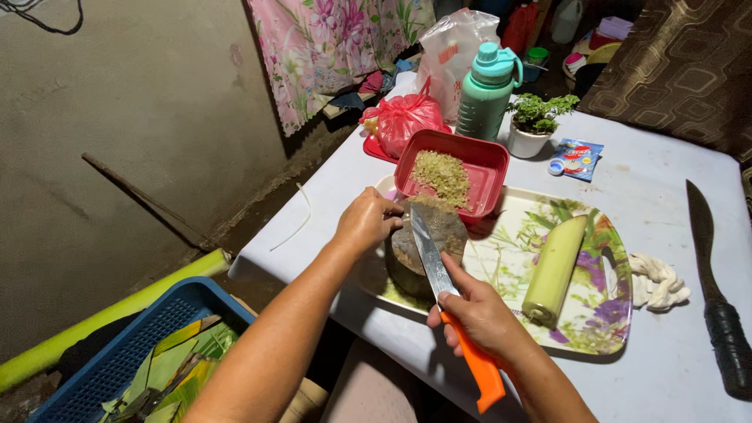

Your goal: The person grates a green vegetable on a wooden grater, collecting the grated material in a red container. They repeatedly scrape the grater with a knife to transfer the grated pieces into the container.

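My right hand (476, 313) grips an orange-handled knife (435, 262), its blade lying across a round wooden chopping block (448, 227). My left hand (366, 221) holds the block's left edge and tilts it toward a red plastic container (489, 163) that holds finely chopped greenish bits (443, 175). Block and container rest on a flowered tray (603, 313). A pale green peeled stalk (554, 268) lies on the tray to the right of my right hand.
A teal bottle (486, 90), a small potted plant (534, 125), a red plastic bag (401, 119) and a sachet (576, 158) stand at the back of the white table (666, 360). A large dark knife (713, 282) and a white knotted cloth (658, 282) lie right. A blue crate (117, 352) sits lower left.
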